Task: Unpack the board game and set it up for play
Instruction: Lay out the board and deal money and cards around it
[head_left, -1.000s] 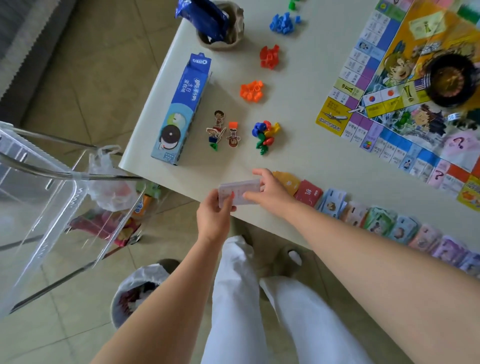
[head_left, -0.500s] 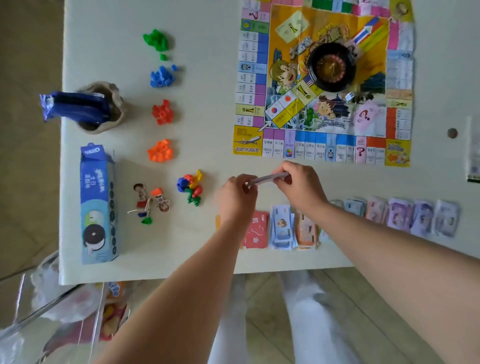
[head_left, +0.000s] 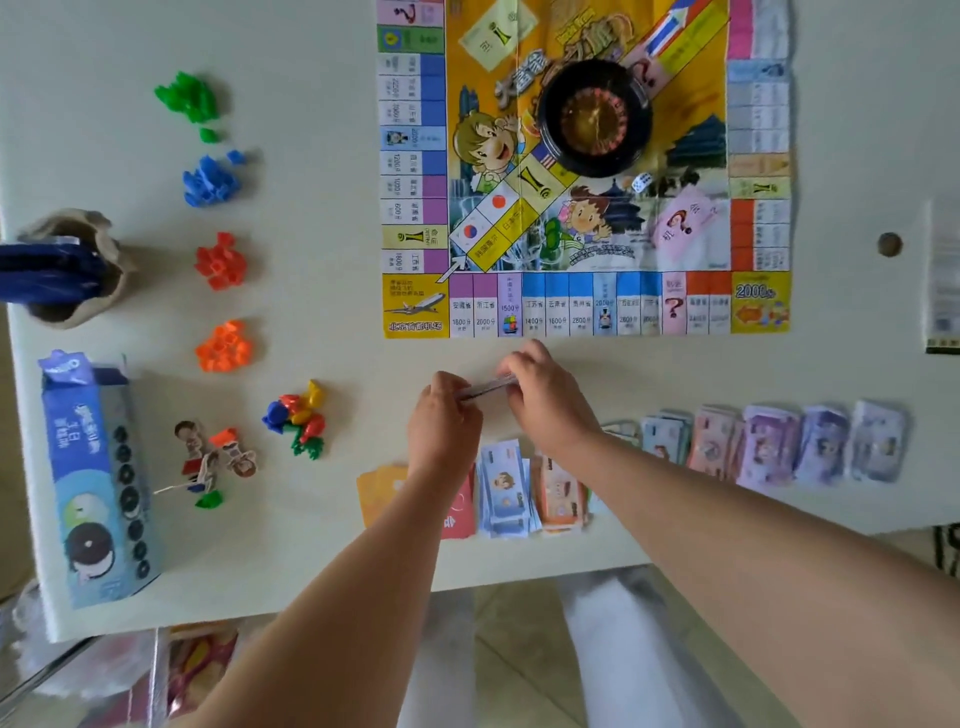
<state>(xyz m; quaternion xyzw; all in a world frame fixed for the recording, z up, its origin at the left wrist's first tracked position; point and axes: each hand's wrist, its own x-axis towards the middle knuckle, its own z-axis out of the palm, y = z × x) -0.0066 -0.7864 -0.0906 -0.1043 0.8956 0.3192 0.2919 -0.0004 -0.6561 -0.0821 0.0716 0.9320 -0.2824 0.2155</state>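
Paper notes (head_left: 769, 447) lie in soft piles along the near bench (head_left: 322, 545) edge, partly under the forearms. Left hand (head_left: 444, 418) and right hand (head_left: 545, 402) pinch a thin card stack (head_left: 483, 388) by its ends, just short of the square board (head_left: 587, 218); lumpy plastic tokens (head_left: 224, 345) sit left.

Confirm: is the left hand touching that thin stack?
Touching. The head view shows the left hand gripping one end of the thin stack, and the right hand holding the other.

Bare left hand (head_left: 444, 421) and right hand (head_left: 545, 405). Forearms (head_left: 727, 519) uncovered up to frame edge. White trousers (head_left: 618, 654), plain, loose-fitting.
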